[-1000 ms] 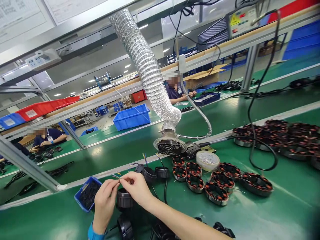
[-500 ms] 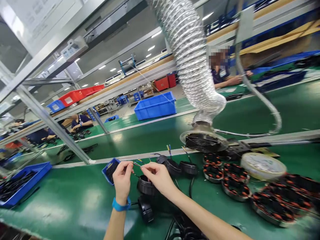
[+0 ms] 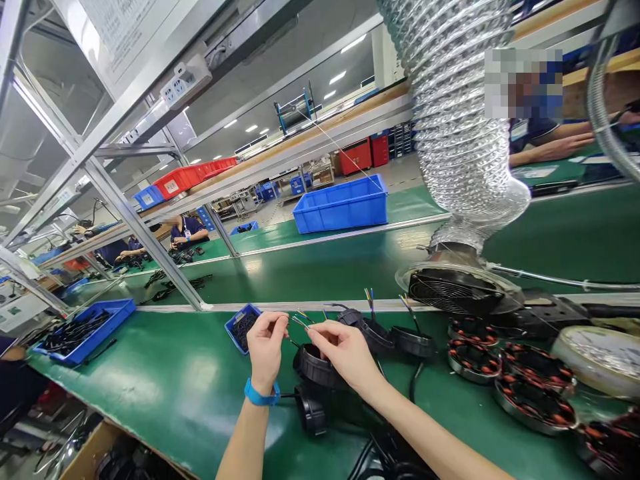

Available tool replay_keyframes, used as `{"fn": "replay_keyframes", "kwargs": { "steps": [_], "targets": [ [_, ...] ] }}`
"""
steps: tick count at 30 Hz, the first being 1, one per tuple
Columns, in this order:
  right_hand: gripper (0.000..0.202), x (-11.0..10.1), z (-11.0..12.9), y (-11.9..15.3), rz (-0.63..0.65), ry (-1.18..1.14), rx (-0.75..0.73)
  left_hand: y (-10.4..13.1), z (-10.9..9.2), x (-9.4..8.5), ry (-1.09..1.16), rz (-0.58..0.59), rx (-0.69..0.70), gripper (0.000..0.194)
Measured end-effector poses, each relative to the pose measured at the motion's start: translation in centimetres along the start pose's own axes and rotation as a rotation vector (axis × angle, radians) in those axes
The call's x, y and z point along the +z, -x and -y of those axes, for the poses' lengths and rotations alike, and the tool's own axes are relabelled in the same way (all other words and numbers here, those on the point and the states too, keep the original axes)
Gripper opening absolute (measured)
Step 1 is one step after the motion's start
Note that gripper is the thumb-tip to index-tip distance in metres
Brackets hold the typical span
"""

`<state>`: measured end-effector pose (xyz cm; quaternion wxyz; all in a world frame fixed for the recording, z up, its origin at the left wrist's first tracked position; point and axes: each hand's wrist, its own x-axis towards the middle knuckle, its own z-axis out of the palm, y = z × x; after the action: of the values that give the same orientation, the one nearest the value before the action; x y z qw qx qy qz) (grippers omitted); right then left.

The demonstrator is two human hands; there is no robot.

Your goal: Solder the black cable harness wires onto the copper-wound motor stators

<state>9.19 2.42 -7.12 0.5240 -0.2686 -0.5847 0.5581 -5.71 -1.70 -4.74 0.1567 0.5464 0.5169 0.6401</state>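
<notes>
My right hand (image 3: 347,353) pinches thin coloured wires (image 3: 301,323) between thumb and fingers, their ends pointing left and up. Just left of those ends, my left hand (image 3: 267,347) has thumb and forefinger pressed together; anything between them is too small to make out. A blue band (image 3: 261,395) circles the left wrist. Below the fingers sits a black ring-shaped housing (image 3: 320,367), partly behind the right hand. Another black housing (image 3: 311,410) lies on its side under it. More black housings (image 3: 413,341) with upright coloured wires stand to the right.
Copper-wound stator rings (image 3: 535,400) crowd the right side by a round clear container (image 3: 600,357). A silver duct (image 3: 465,133) hangs over a black round fan-like unit (image 3: 450,290). Blue bins (image 3: 97,337) hold black parts at left. Black cables (image 3: 385,460) lie in front. Co-workers sit beyond.
The view has swung left, so the scene sits farther right. My left fingertips have drawn slightly apart from the wires, which stay in my right hand.
</notes>
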Motion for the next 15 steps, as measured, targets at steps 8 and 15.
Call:
{"fn": "replay_keyframes", "kwargs": {
  "steps": [8,15],
  "targets": [
    [0.030,-0.21,-0.17,0.02,0.010,0.064,-0.001,-0.04,-0.20,0.44,0.031,-0.012,-0.030,0.019],
    [0.038,-0.84,0.26,0.04,-0.035,0.228,0.051,-0.25,-0.52,0.53,0.074,-0.014,-0.131,0.034]
  ]
}}
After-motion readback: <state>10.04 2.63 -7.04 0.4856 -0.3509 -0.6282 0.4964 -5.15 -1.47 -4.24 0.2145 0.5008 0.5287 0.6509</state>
